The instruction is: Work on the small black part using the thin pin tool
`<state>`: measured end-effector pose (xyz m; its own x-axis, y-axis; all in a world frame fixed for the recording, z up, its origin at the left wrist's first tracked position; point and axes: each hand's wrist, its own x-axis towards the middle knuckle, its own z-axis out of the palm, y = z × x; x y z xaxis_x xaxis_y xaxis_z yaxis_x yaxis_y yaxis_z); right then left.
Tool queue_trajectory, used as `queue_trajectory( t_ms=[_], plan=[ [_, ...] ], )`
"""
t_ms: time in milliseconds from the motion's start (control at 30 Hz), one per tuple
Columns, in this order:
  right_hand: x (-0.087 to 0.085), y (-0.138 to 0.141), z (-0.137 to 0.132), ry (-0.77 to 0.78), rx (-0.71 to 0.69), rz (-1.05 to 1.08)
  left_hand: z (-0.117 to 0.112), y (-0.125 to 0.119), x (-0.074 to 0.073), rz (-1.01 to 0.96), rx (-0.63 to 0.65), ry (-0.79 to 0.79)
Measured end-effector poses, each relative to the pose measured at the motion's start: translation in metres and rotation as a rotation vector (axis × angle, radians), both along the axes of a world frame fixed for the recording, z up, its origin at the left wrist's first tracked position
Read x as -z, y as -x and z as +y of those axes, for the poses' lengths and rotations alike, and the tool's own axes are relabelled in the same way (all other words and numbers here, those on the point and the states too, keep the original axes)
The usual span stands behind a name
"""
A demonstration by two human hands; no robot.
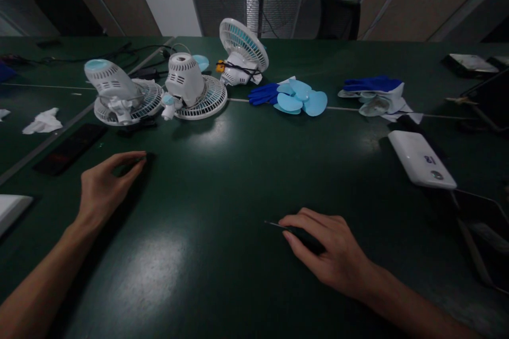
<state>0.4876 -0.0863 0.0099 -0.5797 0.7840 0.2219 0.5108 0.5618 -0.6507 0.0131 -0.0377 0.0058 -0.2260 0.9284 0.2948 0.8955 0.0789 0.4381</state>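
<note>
Clasped screwdriver [305, 239] in right hand [338, 249], lower right; held left hand [104, 188] pinched, middle left, couldn't tell whether around anything; needed steady tip control.

No text can be read for certain; the white case [415, 156] at right bears a small dark mark [430, 160], too blurred to decipher.

I'm seeing from here smooth semi-gloss tabletop [218, 180], metal tool shaft [274, 224], white plastic fan bodies [185, 78], smooth plastic blades [316, 103], cloth gloves [374, 84]
</note>
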Motion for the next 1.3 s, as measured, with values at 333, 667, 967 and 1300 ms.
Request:
queue_trajectory(
  t_ms=[333,667,967,1300],
  plan=[
    [0.001,-0.001,0.001,0.023,-0.011,-0.003,0.002,-0.004,-0.003,-0.023,-0.124,0.006],
    [0.001,0.000,0.001,0.024,0.000,-0.009,0.006,-0.009,-0.006,-0.097,-0.172,0.055],
    [0.001,0.000,0.000,0.025,-0.006,-0.002,0.006,-0.011,-0.011,-0.160,-0.211,0.113],
    [0.003,0.000,0.001,0.037,-0.007,0.002,0.003,-0.019,-0.018,-0.186,-0.181,0.181]
  ],
)
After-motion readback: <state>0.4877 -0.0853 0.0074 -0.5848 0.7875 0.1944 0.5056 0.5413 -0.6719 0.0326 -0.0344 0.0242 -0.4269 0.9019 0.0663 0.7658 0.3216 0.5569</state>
